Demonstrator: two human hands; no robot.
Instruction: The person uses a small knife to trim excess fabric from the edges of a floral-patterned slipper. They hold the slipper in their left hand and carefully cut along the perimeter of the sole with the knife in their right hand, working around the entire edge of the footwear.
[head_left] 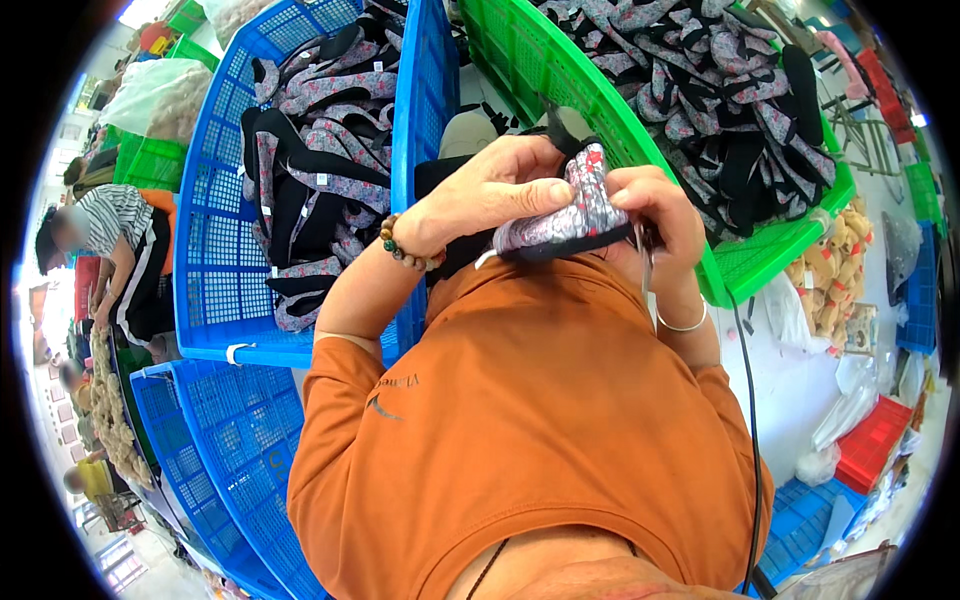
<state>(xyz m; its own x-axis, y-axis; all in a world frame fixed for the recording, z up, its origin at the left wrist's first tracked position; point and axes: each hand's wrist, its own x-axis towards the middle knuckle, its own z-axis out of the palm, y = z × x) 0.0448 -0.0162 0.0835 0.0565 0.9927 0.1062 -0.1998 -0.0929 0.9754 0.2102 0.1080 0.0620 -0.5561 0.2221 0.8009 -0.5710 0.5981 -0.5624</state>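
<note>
At my twelve o'clock, my left hand (505,195) pinches the padded grey-red floral fabric piece (575,218), my right hand (668,208) its side and a slim silver metal tool (646,264), apparently for trimming, needing steady tension next.

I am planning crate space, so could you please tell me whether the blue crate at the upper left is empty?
No, the blue crate holds a heap of patterned fabric pieces.

Place: textile workshop | blue crate (428,130), green crate (545,62) heaped with fabric pieces (347,190) | co-workers (116,222) at left
</note>
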